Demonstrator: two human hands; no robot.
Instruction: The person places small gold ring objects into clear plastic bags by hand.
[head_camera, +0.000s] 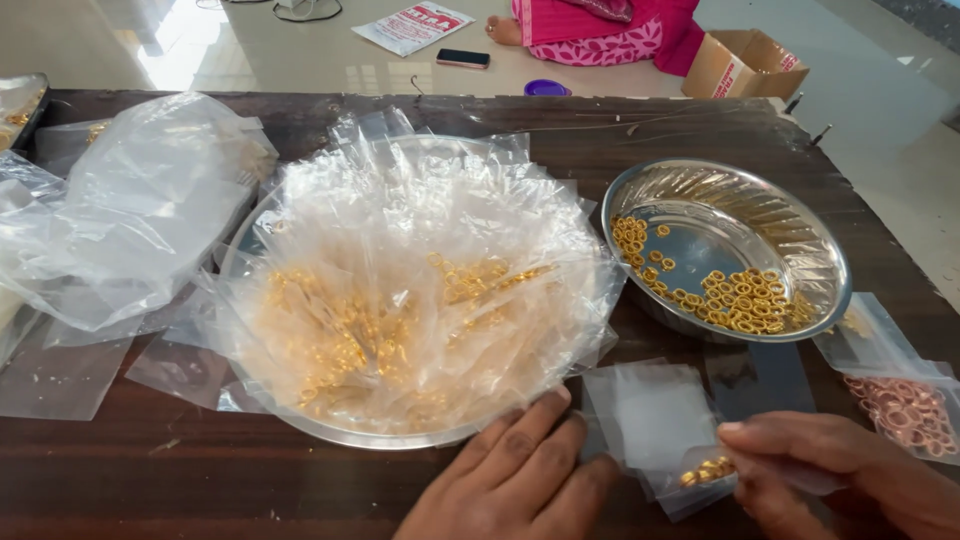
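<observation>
- The small pouch (700, 478) lies on the table (150, 470) at the near edge, just under your right hand (850, 480); a few gold rings show inside its lower corner.
- Your right fingers (775, 440) are pinched together on the pouch's top edge, so the step in hand looks like closing or sealing a filled pouch.
- Your left hand (520, 480) rests flat beside it, fingers together and holding nothing, their tips touching the rim of the big bowl (330, 430).
- That bowl is heaped with filled clear pouches (400, 290). Empty pouches (655, 405) lie between your hands.
- The smaller steel bowl (728, 250), behind your right hand, holds loose gold rings (745, 300).
- A pouch of copper-coloured rings (912, 412) lies at the far right.
- Next, you would likely need a firm press along the pouch's mouth, keeping the rings clear of the seal.
</observation>
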